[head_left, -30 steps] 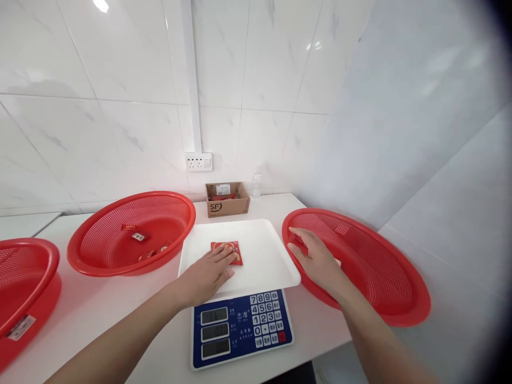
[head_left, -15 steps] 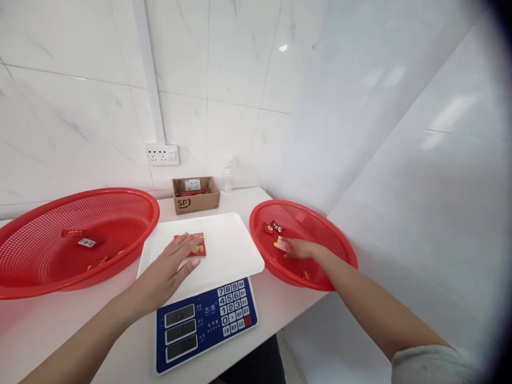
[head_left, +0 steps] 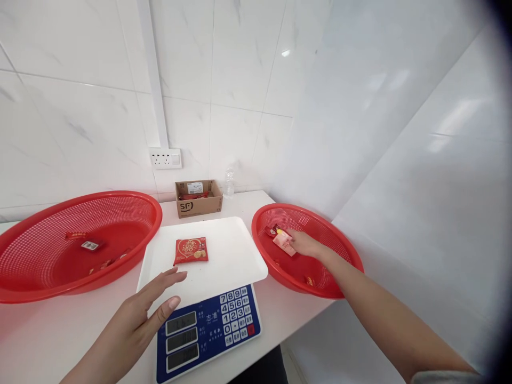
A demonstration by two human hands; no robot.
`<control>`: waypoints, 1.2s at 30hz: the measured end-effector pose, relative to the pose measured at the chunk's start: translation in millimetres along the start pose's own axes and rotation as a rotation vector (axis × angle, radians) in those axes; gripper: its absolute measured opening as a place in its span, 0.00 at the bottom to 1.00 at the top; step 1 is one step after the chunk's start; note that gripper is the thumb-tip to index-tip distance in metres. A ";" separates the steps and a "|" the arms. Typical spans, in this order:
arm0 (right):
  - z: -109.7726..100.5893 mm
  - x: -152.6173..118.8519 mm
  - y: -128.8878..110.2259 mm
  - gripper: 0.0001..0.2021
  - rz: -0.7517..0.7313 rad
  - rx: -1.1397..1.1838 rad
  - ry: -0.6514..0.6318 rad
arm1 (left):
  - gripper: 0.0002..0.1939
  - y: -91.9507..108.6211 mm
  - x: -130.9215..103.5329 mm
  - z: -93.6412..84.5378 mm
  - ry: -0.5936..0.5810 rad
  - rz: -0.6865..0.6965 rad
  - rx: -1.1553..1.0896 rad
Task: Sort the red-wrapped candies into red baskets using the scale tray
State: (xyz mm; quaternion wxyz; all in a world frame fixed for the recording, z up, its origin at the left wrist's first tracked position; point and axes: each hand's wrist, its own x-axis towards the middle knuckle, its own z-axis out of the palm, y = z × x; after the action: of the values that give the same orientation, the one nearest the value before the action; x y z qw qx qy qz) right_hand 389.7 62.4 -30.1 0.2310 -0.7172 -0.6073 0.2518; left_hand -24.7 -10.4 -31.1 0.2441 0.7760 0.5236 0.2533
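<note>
A red biscuit packet [head_left: 191,250] with gold print lies flat on the white pan [head_left: 230,253] of a blue digital scale [head_left: 208,336]. My left hand [head_left: 140,314] hovers over the pan's front left edge, open, thumb and fingers apart, touching nothing that I can see. Inside the right red basket [head_left: 340,242], my right hand [head_left: 302,242] has its fingers closed at the edge of a small pink packet [head_left: 285,244]; its fingertips are partly hidden. Small dark red wrapped pieces [head_left: 272,230] lie just beyond that packet.
A larger red basket [head_left: 148,213] stands on the left with several small packets in it. At the back are an open cardboard box [head_left: 200,207] with red packets and a clear plastic bottle [head_left: 229,181]. Walls [head_left: 248,64] bound the table behind and on the right.
My left hand has drawn back toward me off the red biscuit packet, which now shows fully. In the right basket, the pink packet has turned and shifted slightly with my right hand.
</note>
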 end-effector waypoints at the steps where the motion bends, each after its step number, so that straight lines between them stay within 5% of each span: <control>1: -4.4 -0.9 -7.2 0.07 -0.003 0.052 -0.003 | 0.22 -0.2 -0.5 -0.6 0.005 -0.009 -0.009; 7: -7.2 -21.6 -62.4 0.16 -0.129 0.414 -0.036 | 0.21 13.5 0.1 -3.0 0.001 -0.075 -0.106; 11: 29.6 -56.2 -102.1 0.11 -0.226 0.671 -0.186 | 0.23 33.4 2.8 2.5 -0.049 -0.141 -0.280; 14: 67.0 -84.5 -126.3 0.12 -0.359 0.637 -0.444 | 0.23 44.3 5.3 9.7 -0.081 -0.127 -0.450; 17: 95.4 -96.5 -140.0 0.16 -0.457 0.548 -0.512 | 0.15 42.9 6.0 12.8 -0.030 -0.161 -0.570; 20: 108.7 -83.4 -144.5 0.18 -0.501 0.427 -0.430 | 0.17 29.9 5.0 6.6 0.083 -0.260 -0.626; 24: 118.6 -47.9 -149.7 0.20 -0.691 -0.007 -0.194 | 0.19 12.4 5.5 -9.2 0.193 -0.373 -0.707; 27: 128.9 -28.3 -154.3 0.24 -0.789 -0.289 -0.263 | 0.26 7.2 8.7 -16.2 0.250 -0.422 -0.733; 30: 133.2 -18.1 -153.0 0.24 -0.703 -0.369 -0.307 | 0.27 5.5 13.0 -17.2 0.238 -0.433 -0.693; 36: 114.6 -17.7 -140.1 0.21 -0.495 -0.339 -0.140 | 0.25 7.8 30.0 -13.2 0.156 -0.342 -0.569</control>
State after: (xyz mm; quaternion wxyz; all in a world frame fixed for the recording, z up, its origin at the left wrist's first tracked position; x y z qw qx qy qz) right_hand 208.0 69.7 -27.3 0.1202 -0.5566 -0.8114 0.1317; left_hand -18.2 16.5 -12.0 0.4491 0.5560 0.5716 0.4031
